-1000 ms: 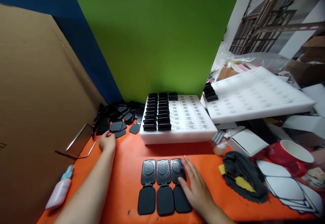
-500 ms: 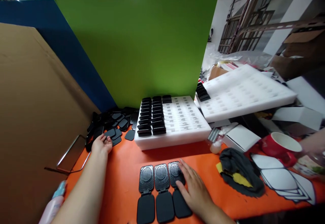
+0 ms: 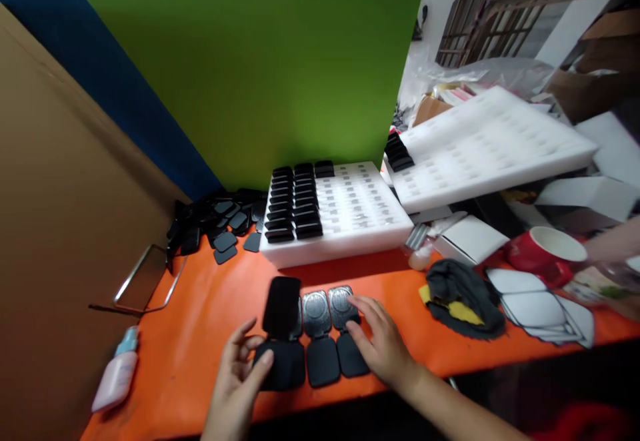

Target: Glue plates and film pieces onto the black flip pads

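Observation:
At the front of the orange table, my left hand (image 3: 240, 374) pinches the edge of an unfolded black hinged case (image 3: 283, 308), thumb on its lower half. It overlaps the leftmost of the cases lying there and hides most of it. To its right lie two more opened cases, a middle one (image 3: 317, 314) and a right one (image 3: 353, 354), with ridged round patterns on their upper halves. My right hand (image 3: 383, 341) has its fingers stretched and thumb apart, fingertips touching the right case's upper half. Behind my left hand is a heap of black cases and flat pieces (image 3: 225, 221).
A white foam tray (image 3: 340, 248) holds rows of black cases; another foam tray (image 3: 500, 154) tilts at right. Also present are a wire stand (image 3: 173, 288), pink bottle (image 3: 115, 378), white box (image 3: 470, 238), red mug (image 3: 530, 254), dark cloth (image 3: 463, 301) and white sheets (image 3: 530, 304).
My left hand has come from the heap at the back left to the front row and now holds a black hinged case. My right hand stays at the right case. The view has tipped downward.

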{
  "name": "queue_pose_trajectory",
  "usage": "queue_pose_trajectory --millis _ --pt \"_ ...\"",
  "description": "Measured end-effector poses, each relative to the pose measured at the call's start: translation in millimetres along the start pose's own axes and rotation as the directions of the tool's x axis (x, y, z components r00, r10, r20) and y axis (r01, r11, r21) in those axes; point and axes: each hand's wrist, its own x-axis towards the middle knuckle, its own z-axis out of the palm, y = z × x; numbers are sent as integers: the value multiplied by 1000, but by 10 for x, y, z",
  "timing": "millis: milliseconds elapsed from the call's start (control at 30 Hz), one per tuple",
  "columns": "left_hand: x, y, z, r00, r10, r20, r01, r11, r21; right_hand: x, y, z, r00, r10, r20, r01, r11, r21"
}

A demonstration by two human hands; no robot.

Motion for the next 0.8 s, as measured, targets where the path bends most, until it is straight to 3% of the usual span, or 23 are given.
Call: queue_pose_trajectory --millis 67,100,133,200,300,367,667,800 --pt "-283 -35 190 984 -95 152 85 994 72 55 -197 44 972 214 100 -236 915 328" --pt "-378 -55 275 969 -147 196 130 987 97 91 -287 62 941 252 225 -330 831 448" --pt "-449 -78 349 950 -205 235 184 977 106 127 -364 73 924 286 254 -380 767 517" --pt "-540 -126 459 883 -335 329 320 942 98 175 -470 63 907 295 302 -420 702 575" --pt "-636 -159 552 749 -479 458 502 861 80 160 -523 -9 905 291 311 -423 697 578" --pt "-694 -138 591 713 -505 486 543 836 72 116 -524 -58 905 285 314 -421 699 578" --pt "-794 -83 684 707 -521 479 541 834 109 72 -561 -154 918 290 270 -395 722 568" --pt "-801 -140 682 742 -447 499 449 885 125 73 -576 -166 889 291 353 -457 565 687"
